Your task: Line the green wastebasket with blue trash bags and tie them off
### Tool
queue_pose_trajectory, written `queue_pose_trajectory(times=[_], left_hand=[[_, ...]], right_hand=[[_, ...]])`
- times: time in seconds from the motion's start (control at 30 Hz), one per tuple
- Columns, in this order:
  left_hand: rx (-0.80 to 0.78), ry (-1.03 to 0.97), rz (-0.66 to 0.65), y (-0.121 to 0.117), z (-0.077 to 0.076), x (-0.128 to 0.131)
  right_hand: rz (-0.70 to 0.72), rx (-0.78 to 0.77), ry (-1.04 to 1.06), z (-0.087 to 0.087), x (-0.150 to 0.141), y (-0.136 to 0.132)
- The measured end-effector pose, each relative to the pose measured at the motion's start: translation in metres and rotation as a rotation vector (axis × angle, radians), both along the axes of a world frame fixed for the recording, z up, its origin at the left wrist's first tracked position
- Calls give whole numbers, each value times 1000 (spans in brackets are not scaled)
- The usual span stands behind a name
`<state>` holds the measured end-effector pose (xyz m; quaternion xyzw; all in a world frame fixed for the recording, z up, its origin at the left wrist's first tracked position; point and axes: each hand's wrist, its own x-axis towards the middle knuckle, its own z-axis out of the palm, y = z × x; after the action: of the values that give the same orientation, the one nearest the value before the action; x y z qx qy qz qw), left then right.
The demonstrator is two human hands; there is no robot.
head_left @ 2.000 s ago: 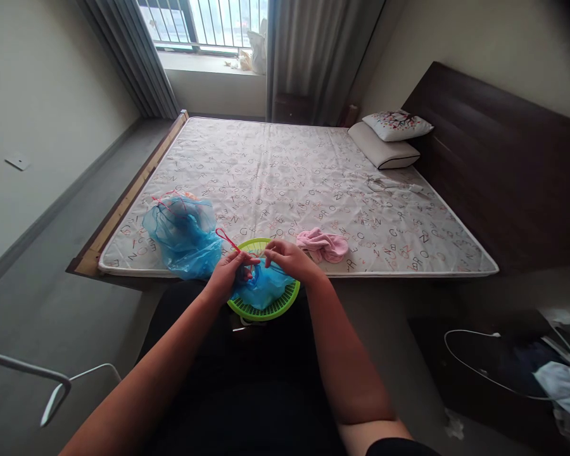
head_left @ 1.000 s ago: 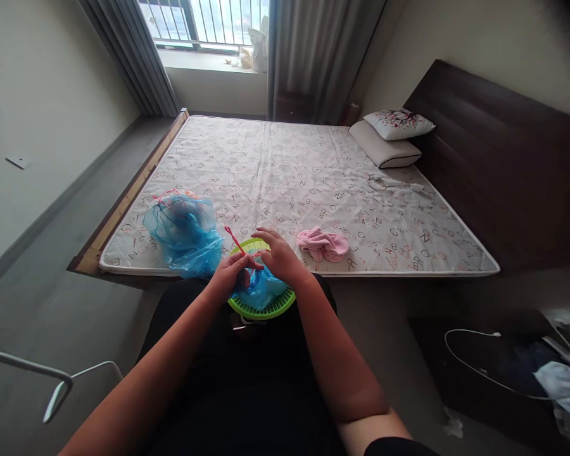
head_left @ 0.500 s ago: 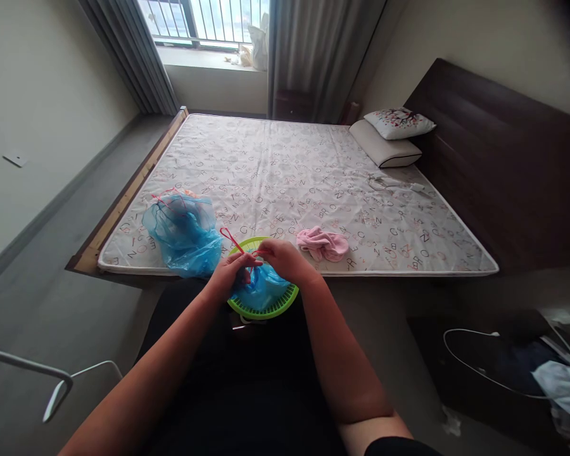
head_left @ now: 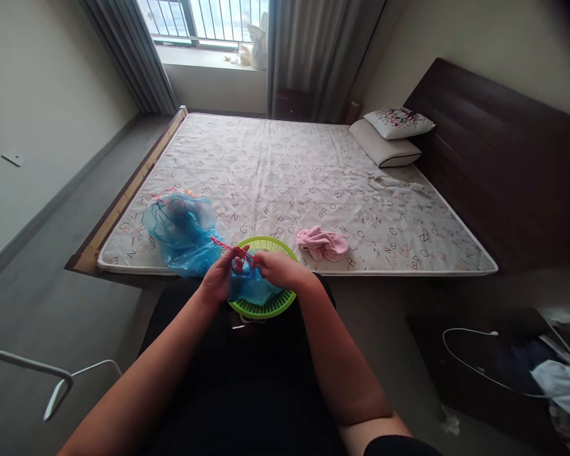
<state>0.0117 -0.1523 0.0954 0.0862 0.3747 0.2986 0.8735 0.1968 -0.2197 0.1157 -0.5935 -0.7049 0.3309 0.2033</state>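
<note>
Both hands work at the red drawstring [head_left: 221,242] of a blue plastic bag [head_left: 256,289]. My left hand [head_left: 220,273] is closed on the string, with a loop of it sticking out to the upper left. Thumb and fingers of my right hand [head_left: 276,267] pinch the string from the other side. The bag lies bunched in a green plastic basket [head_left: 285,310], which rests on my lap. To the left, on the mattress edge, a larger blue bag [head_left: 185,231] with red strings stands crumpled; what it holds is unclear.
A pink cloth [head_left: 322,244] lies on the patterned mattress [head_left: 266,164] to the right of the basket. Two pillows [head_left: 389,139] are by the dark headboard [head_left: 494,139]. White metal tubing [head_left: 23,362] stands at lower left. A low dark table [head_left: 475,373] with a cable is at right.
My hands have shifted slightly, the left one down and to the left. The red loop now points more leftward and lies lower. The basket and the larger bag have stayed in place.
</note>
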Motion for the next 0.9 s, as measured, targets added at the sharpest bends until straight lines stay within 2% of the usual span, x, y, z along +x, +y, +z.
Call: queue_pose_trajectory(times=[0.2,0.37,0.57,0.63,0.8,0.9], left_hand=[[56,46,66,2,-4,3],[74,67,57,4,-8,2],[88,28,42,2,-5,2],[175,22,20,1,-6,1],[442,97,-113,-1,-13,0],[502,192,-188,-2,-22,2]], right_hand=[[-115,-50,124,-2,-1,-1],[18,11,195,-1,2,2],[-1,-91,230,4,2,-1],[-40,-26,232,8,4,-4],[-250,270,224,14,5,-2],[-246,335,208,11,1,2]])
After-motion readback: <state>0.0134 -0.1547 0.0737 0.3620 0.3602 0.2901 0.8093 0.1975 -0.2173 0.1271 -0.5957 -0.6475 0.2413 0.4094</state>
